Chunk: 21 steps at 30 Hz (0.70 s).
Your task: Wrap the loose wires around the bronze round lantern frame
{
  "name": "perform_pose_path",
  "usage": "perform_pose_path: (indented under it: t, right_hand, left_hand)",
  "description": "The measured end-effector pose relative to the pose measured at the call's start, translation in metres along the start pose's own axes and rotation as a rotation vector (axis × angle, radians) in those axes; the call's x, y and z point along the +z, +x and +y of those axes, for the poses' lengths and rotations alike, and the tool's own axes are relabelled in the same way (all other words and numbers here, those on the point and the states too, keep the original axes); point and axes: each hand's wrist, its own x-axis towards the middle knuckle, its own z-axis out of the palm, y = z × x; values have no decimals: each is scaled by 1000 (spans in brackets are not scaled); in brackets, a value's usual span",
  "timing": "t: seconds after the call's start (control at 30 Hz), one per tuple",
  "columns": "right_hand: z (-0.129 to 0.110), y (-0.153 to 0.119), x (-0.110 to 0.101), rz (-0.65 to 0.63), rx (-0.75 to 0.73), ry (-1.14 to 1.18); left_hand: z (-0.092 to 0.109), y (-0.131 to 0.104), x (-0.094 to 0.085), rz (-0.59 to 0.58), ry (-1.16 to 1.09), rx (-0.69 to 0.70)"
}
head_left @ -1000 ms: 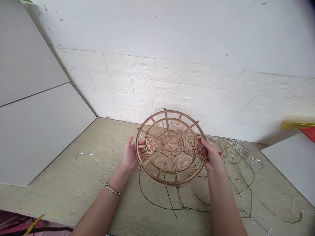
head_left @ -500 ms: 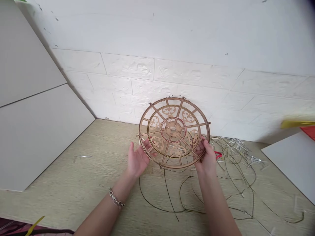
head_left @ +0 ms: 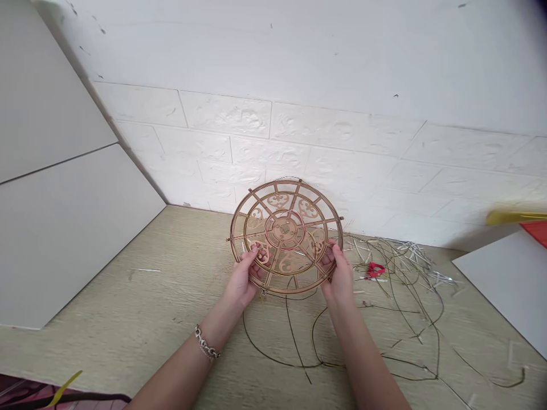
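A round, bronze-coloured openwork frame (head_left: 285, 265) is held above the tabletop, its face tilted toward me. It has spokes, concentric rings and scrolled heart-shaped cut-outs around a central hub. My left hand (head_left: 244, 279) grips its lower left rim, thumb over the front and fingers behind. On the lower right rim, my right hand (head_left: 339, 274) is closed the same way. Fingers of both hands show partly through the gaps. Thin dark wire (head_left: 294, 330) lies loosely on the table below the frame.
Tangled wires (head_left: 397, 273) spread over the right of the table, with a red strip (head_left: 375, 270) and a pile of white sticks (head_left: 414, 253). White panels (head_left: 72, 239) stand at the left, and another white panel (head_left: 508, 279) at the right. A white brick-patterned wall (head_left: 188, 125) rises behind.
The round frame has moved left and slightly down. My left hand, which was spread open beneath the rim, has closed on it. My right hand has kept its hold and moved left with it.
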Motion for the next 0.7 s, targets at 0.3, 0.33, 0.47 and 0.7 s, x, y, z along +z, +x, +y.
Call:
perform_pose_path:
  t: [0.3,0.33,0.47,0.7]
  right_hand:
    - [-30,-11,14,291,-843,-578]
    - [-35,-16,20,206,-1006,-741]
    - [-34,-34,51,-511,-1060,-1430]
    - [-9,-31,62,-592,-1011,-1878]
  left_hand:
    - [0,2,-3,30,-23,20]
    - [0,2,-3,27,-17,16]
    - [-2,1,-4,21,35,21]
    - [0,0,-1,24,49,32]
